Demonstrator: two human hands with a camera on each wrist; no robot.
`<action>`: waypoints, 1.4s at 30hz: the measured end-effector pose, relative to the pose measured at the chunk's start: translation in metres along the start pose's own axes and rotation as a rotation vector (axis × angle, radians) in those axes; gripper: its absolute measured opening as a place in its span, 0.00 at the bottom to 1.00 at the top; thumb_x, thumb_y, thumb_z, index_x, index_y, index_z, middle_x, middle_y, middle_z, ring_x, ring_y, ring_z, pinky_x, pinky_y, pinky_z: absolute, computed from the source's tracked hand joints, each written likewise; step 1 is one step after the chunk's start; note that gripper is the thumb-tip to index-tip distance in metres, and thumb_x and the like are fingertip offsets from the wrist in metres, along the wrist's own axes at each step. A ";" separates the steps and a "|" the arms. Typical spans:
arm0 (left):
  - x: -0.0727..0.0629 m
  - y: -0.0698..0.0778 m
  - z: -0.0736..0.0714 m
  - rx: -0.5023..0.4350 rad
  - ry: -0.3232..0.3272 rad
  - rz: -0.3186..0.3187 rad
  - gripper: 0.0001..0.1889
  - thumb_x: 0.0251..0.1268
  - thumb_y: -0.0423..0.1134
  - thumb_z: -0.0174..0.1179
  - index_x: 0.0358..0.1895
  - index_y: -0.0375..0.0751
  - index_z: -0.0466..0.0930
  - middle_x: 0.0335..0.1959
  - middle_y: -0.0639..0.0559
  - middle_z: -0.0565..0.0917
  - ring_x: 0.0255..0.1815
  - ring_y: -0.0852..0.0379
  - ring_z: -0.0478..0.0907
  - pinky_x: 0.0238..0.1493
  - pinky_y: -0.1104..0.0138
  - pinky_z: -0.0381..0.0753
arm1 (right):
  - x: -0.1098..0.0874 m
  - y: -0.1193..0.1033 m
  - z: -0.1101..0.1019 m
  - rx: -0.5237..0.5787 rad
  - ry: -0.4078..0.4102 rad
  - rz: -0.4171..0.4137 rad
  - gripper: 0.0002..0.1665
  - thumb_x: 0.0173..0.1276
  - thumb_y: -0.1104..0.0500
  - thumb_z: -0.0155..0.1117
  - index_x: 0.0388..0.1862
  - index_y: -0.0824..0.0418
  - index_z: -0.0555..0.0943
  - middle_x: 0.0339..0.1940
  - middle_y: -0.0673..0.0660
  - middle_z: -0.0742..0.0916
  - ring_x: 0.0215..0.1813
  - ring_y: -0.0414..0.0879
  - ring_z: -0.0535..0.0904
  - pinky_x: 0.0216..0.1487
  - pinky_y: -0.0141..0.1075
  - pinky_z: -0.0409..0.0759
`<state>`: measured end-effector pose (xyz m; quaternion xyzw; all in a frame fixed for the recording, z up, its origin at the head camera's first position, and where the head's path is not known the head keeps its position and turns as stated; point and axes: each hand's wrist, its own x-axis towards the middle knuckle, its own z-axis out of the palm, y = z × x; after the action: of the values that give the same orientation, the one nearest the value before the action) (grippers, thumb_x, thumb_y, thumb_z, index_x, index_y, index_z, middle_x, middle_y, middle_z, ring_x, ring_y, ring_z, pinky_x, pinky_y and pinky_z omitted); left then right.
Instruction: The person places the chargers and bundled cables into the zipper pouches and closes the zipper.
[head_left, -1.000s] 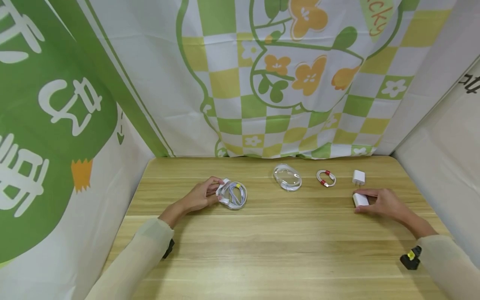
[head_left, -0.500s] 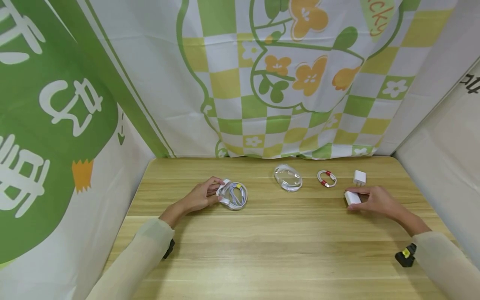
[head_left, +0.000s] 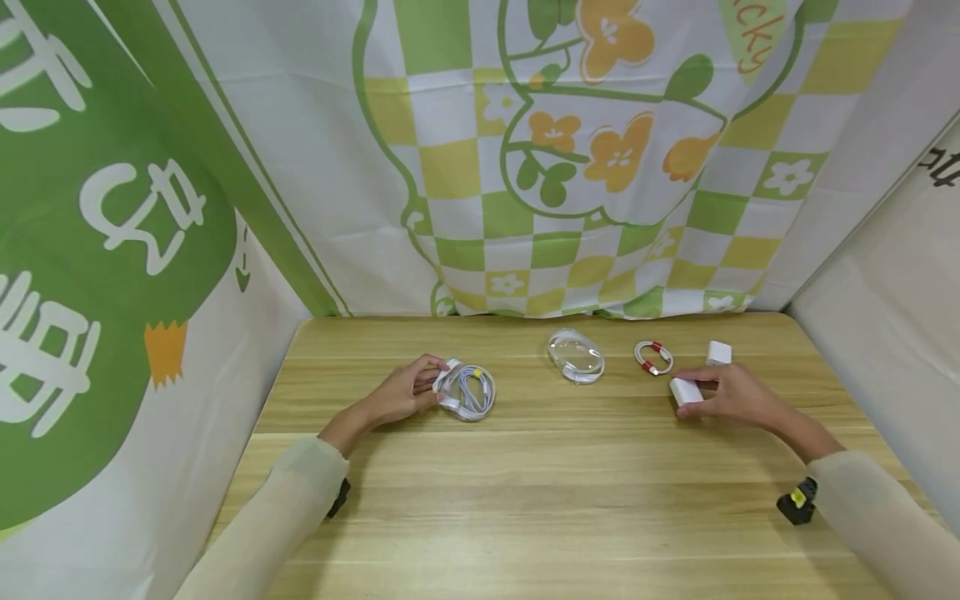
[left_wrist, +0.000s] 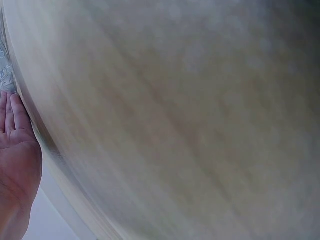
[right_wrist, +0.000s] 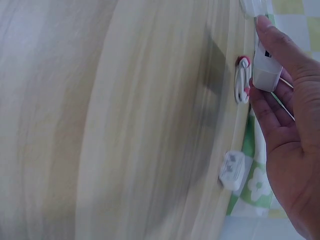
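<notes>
Pinching boxy wht plastic adptr [head_left: 686,392]: R grip [head_left: 737,394]; L grip [head_left: 397,394] on coiled cable [head_left: 475,411].

- The left hand [head_left: 405,390] reaches forward and rightward, its thumb and fingers drawn together in a pinching grip.
- From the left wrist camera its palm shows, with several fingers [left_wrist: 20,112] extended side by side.
- The right hand [head_left: 738,393], well apart to the left hand's right and about level with it, points leftward, its thumb [right_wrist: 274,37] opposing the fingers in a grip.
- Behind the left hand, a bare left wrist [head_left: 337,433] enters a pale left sleeve [head_left: 270,521].
- Behind the right hand, a bare right wrist [head_left: 816,443] enters a matching right sleeve [head_left: 877,512].
</notes>
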<state>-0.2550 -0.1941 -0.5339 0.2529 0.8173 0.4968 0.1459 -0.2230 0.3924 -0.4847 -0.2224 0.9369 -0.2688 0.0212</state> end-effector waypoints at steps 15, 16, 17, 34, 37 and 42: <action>0.001 -0.002 0.000 -0.001 0.004 0.018 0.25 0.73 0.28 0.65 0.70 0.35 0.69 0.72 0.30 0.76 0.75 0.36 0.73 0.76 0.49 0.72 | 0.020 -0.022 0.011 0.019 -0.016 -0.062 0.37 0.54 0.49 0.88 0.60 0.65 0.88 0.56 0.66 0.90 0.40 0.39 0.82 0.35 0.28 0.79; 0.000 -0.002 0.000 -0.001 0.006 0.019 0.25 0.73 0.29 0.65 0.70 0.35 0.69 0.72 0.30 0.76 0.75 0.35 0.73 0.75 0.49 0.72 | 0.022 -0.023 0.011 0.024 -0.020 -0.062 0.37 0.54 0.49 0.88 0.60 0.65 0.88 0.56 0.66 0.90 0.40 0.41 0.82 0.35 0.29 0.79; 0.000 -0.002 0.000 0.000 0.006 0.021 0.25 0.73 0.29 0.65 0.70 0.35 0.69 0.72 0.30 0.76 0.75 0.35 0.73 0.75 0.48 0.72 | 0.023 -0.025 0.011 0.027 -0.023 -0.067 0.37 0.54 0.49 0.88 0.60 0.65 0.88 0.57 0.67 0.90 0.41 0.41 0.82 0.35 0.29 0.79; 0.002 -0.002 0.001 -0.017 0.006 0.003 0.26 0.73 0.27 0.64 0.70 0.35 0.69 0.73 0.30 0.75 0.75 0.36 0.73 0.76 0.48 0.71 | 0.046 -0.043 0.024 0.002 -0.010 -0.131 0.36 0.52 0.47 0.89 0.58 0.60 0.90 0.55 0.61 0.92 0.36 0.39 0.82 0.34 0.29 0.79; 0.002 -0.002 0.001 -0.017 0.004 0.002 0.26 0.73 0.27 0.65 0.70 0.35 0.69 0.73 0.30 0.76 0.75 0.36 0.73 0.76 0.48 0.71 | 0.049 -0.046 0.026 0.013 -0.032 -0.120 0.36 0.53 0.47 0.89 0.59 0.59 0.89 0.57 0.59 0.91 0.37 0.38 0.82 0.34 0.30 0.80; 0.001 0.000 0.000 -0.017 0.001 -0.011 0.26 0.73 0.28 0.65 0.70 0.36 0.69 0.72 0.31 0.76 0.75 0.36 0.73 0.76 0.48 0.72 | 0.053 -0.050 0.030 0.006 -0.028 -0.152 0.37 0.52 0.47 0.89 0.60 0.60 0.89 0.54 0.57 0.92 0.36 0.41 0.83 0.33 0.30 0.80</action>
<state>-0.2560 -0.1932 -0.5342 0.2471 0.8145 0.5030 0.1504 -0.2455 0.3170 -0.4802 -0.2965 0.9161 -0.2696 0.0143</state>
